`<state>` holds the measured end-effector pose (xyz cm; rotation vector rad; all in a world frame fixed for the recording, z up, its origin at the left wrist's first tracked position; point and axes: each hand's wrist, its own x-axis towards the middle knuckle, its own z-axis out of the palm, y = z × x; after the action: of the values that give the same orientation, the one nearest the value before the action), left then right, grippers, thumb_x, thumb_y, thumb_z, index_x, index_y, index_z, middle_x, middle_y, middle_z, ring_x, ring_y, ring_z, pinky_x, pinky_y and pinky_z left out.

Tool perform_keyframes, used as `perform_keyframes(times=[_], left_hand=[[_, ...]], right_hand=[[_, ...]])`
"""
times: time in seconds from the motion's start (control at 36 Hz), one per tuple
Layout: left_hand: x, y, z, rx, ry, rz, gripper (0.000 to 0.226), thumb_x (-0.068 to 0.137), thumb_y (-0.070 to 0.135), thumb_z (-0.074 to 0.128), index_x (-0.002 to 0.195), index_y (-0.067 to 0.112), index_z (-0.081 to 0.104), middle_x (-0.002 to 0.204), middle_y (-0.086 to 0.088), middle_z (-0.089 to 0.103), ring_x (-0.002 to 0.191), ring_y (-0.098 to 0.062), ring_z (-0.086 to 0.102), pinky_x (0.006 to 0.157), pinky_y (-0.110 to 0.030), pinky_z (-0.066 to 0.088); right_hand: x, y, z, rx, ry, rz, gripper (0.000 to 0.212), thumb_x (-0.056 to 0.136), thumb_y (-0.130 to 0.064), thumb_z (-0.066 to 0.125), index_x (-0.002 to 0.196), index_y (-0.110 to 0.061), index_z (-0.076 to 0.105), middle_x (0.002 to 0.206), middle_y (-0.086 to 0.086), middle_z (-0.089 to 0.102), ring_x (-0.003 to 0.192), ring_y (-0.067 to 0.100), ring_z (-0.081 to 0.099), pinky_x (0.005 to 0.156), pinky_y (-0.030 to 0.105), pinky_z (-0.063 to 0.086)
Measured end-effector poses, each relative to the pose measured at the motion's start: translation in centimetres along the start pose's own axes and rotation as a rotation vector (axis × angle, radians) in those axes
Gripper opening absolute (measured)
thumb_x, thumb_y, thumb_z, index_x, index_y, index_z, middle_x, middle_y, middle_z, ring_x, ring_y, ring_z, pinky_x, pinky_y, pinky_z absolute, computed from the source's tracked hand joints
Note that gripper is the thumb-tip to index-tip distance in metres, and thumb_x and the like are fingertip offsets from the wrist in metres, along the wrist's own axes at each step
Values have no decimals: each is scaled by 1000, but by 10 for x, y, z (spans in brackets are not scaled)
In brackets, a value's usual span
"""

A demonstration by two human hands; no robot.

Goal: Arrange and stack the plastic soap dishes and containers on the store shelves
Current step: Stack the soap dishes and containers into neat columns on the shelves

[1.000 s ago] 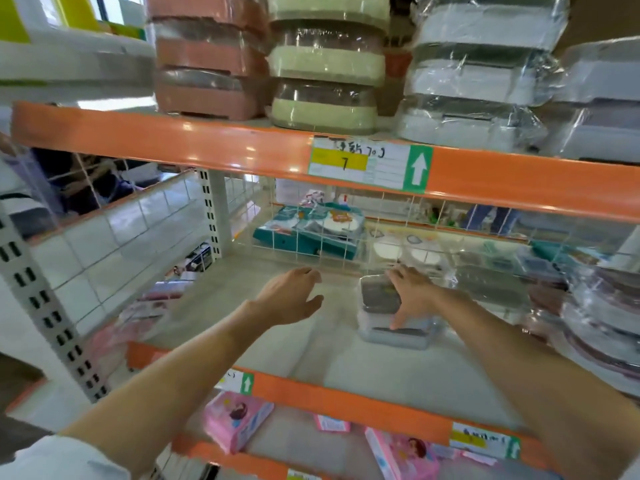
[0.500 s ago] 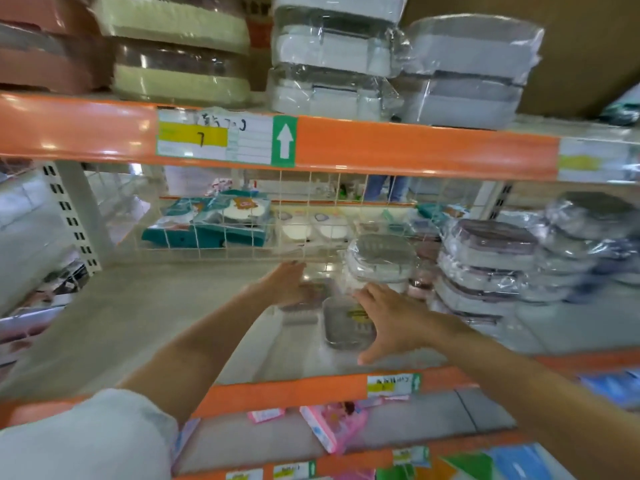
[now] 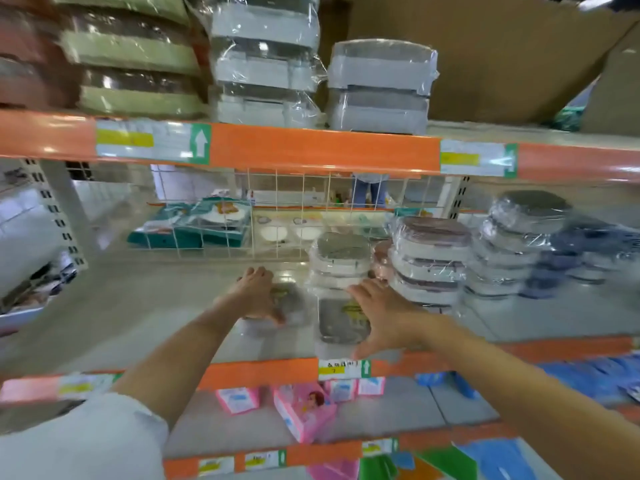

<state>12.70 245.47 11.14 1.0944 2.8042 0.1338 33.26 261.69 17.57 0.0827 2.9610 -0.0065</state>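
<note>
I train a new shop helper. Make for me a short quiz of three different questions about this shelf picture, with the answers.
1. True or false: the left hand rests on a wrapped soap dish on the middle shelf.
2. What colour are the boxes on the shelf below? A green, B pink, C black.
3. Fill in: the dish by the right hand lies in ___ of a short stack of dishes.

Key: 1 true; 2 B; 3 front.
</note>
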Motion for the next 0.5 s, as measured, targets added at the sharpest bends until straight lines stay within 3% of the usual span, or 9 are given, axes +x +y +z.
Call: perform_keyframes(times=[0.22,0.33,0.42,0.5], left_hand=[[-73,45,-37,-13,62,-14,104,52,61,82,135,18,38,135,2,36,126,-26,32,106,-45,33],[-116,76,-71,-25,111,-5,116,35,74,70,133,17,42,131,-1,41,125,-25,36,106,-33,26],[-147,92,-100,-50,124,-23,100,48,70,76,128,17,46,121,0,44,120,-25,40,98,-35,34],[-178,107,-130,-31,176,-33,109,37,79,60,126,18,48,114,2,47,109,-23,46,91,-34,40]], right_hand=[[-58,13,-17,20,93,-80,117,68,-58,75,150,-8,11,156,11,13,144,26,11,118,36,14],[-93,20,-37,53,130,-92,120,68,-61,74,152,-11,5,159,9,5,146,27,5,120,39,10],[-118,24,-54,91,202,-112,117,69,-60,74,152,-11,7,158,7,11,145,25,9,118,36,13],[-140,26,-75,152,264,-132,114,68,-58,75,150,-12,11,153,4,18,141,21,15,114,33,18]])
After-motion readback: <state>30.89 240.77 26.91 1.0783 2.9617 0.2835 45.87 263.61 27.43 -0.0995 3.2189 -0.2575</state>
